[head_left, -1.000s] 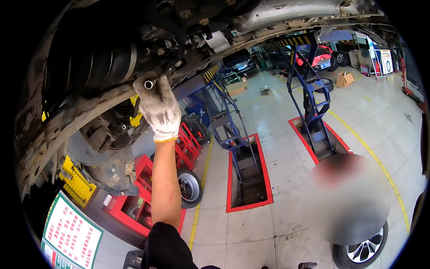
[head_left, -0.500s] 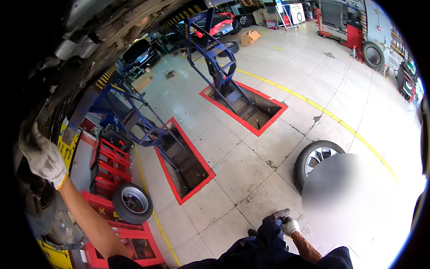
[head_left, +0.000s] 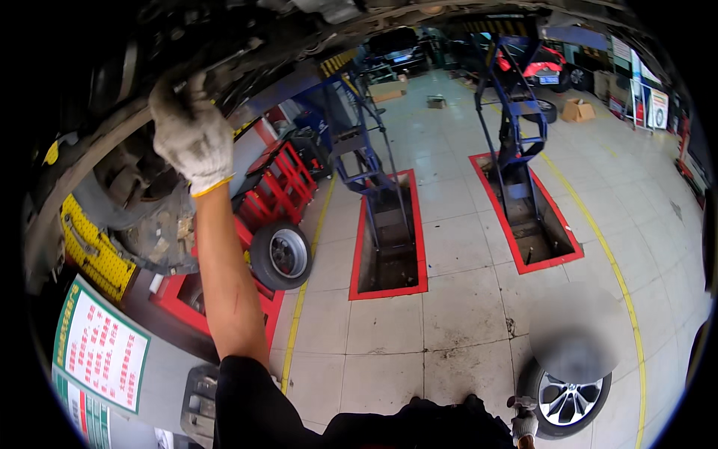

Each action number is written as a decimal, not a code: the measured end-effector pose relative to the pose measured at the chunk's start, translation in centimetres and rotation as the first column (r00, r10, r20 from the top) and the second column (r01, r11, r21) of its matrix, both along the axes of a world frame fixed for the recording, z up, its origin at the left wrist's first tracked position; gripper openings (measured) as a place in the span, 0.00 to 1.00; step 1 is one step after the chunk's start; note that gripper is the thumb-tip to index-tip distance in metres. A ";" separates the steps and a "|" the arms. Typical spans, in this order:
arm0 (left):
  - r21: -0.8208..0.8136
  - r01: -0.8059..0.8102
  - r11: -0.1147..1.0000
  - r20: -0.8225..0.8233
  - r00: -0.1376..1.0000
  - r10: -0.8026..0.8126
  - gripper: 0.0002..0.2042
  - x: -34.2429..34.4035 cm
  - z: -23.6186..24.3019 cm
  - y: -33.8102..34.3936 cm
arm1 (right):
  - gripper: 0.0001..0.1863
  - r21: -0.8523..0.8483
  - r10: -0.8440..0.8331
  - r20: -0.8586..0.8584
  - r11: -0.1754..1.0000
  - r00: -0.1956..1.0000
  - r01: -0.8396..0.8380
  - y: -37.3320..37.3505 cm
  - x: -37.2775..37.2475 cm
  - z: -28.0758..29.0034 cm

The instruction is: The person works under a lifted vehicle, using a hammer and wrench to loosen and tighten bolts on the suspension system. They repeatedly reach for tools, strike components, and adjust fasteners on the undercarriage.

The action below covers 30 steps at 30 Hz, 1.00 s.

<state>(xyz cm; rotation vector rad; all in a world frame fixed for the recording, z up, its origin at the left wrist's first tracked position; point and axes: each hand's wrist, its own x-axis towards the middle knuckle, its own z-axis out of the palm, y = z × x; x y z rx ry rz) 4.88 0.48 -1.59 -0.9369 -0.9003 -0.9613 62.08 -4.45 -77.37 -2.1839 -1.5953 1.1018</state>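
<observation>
My left hand [head_left: 191,138], in a dirty white work glove, is raised overhead against the dark underside of a lifted car [head_left: 224,45]. Its fingers curl up into the underbody parts, and whatever they grip is hidden behind the glove. The bare left forearm runs down to my dark sleeve. My right hand [head_left: 525,426], also gloved, shows only at the bottom edge, low near my body. It is closed around a small metal tool [head_left: 515,403] whose tip sticks up, next to a loose wheel [head_left: 570,402] lying on the floor.
Two blue scissor lifts [head_left: 374,157] [head_left: 516,120] rise from red-bordered floor pits. A red tool cart [head_left: 280,187] and a wheel [head_left: 280,254] stand at my left. A green-framed sign board [head_left: 101,348] leans lower left. Cardboard boxes [head_left: 577,111] and a red car [head_left: 542,63] are farther off.
The view has swung back from the floor up to the car's underside. My left hand is again high against the underbody, and my right hand has dropped to the bottom edge.
</observation>
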 end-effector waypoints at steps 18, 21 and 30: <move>0.105 -0.177 0.979 0.120 0.979 0.164 0.13 -1.1 0.1 2.2 | 0.17 0.067 0.474 0.045 0.877 0.879 -0.476 5.2 2.7 0.9; 0.057 -0.318 0.946 0.027 0.948 0.317 0.11 -2.0 0.4 1.0 | 0.20 0.042 0.593 0.161 0.794 0.789 -0.606 6.3 1.0 4.9; -0.120 0.187 0.975 0.107 0.979 -0.175 0.10 -0.7 0.6 0.6 | 0.19 0.589 0.805 -0.258 0.569 0.534 -0.573 15.1 -14.9 39.3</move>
